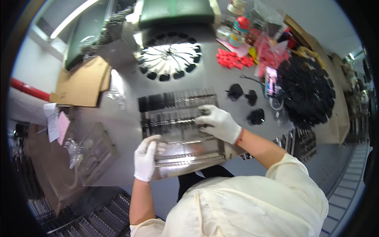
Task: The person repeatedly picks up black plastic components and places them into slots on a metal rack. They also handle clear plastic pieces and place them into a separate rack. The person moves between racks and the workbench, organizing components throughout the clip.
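We're looking straight down at a grey worktable (130, 85) with both hands in white gloves on a clear slotted tray (179, 130) that lies flat at the near edge, right in front of us. Our left hand (145, 158) curls over the tray's near-left corner, fingers closed around the rim, steadying it. Our right hand (219, 122) lies across the tray's right side, fingers bent and pressing down on the row of slim dark parts (166, 102) seated in the slots; whether a single piece is pinched between the fingertips we cannot tell. The back row looks filled on its left half and the nearer rows look mostly bare. To do this well, we'd judge, we keep that left grip firm so the tray can't slide, and let the right fingertips work 1 slot at a time, seating each piece level before going on. Beyond the tray sits a round white carousel with black pockets (170, 55), a scatter of red blocks (235, 59), 3 black knobs (245, 100) to the right, and a big heap of black parts (306, 93).
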Motion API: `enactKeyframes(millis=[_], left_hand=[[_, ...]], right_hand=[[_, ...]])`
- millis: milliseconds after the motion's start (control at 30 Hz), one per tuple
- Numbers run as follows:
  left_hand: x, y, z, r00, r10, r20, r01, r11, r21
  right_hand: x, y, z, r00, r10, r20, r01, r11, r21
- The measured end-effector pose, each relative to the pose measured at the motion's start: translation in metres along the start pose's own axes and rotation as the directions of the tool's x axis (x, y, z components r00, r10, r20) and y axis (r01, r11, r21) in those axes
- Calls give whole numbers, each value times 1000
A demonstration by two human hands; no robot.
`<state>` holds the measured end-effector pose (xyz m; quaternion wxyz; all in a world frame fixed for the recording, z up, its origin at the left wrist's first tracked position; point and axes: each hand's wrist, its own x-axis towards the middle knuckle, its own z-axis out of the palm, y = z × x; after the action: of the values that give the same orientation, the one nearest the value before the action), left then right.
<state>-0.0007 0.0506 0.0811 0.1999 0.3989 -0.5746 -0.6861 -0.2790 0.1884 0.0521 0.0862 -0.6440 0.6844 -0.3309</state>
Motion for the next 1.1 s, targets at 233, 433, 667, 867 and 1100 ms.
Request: enactKeyframes(millis=[233, 433, 667, 867, 1100], left_hand=[[38, 30, -64, 988, 64, -139, -62, 998, 18], [139, 77, -137, 886, 339, -318, -275, 934, 230], [319, 151, -191, 739, 626, -248, -316, 648, 693], [382, 195, -175, 666, 738, -104, -97, 225, 970], [371, 211, -151, 574, 800, 174, -43, -183, 982]], right_hand=[[-12, 9, -8, 1000, 18, -14, -20, 994, -103], [-26, 15, -32, 988, 156, 6, -148, 950, -275], [-14, -17, -37, 951, 227, 211, -83, 843, -531], [-33, -63, -40, 959, 277, 62, -270, 958, -98], [-46, -107, 16, 805, 409, 429, -328, 910, -253]])
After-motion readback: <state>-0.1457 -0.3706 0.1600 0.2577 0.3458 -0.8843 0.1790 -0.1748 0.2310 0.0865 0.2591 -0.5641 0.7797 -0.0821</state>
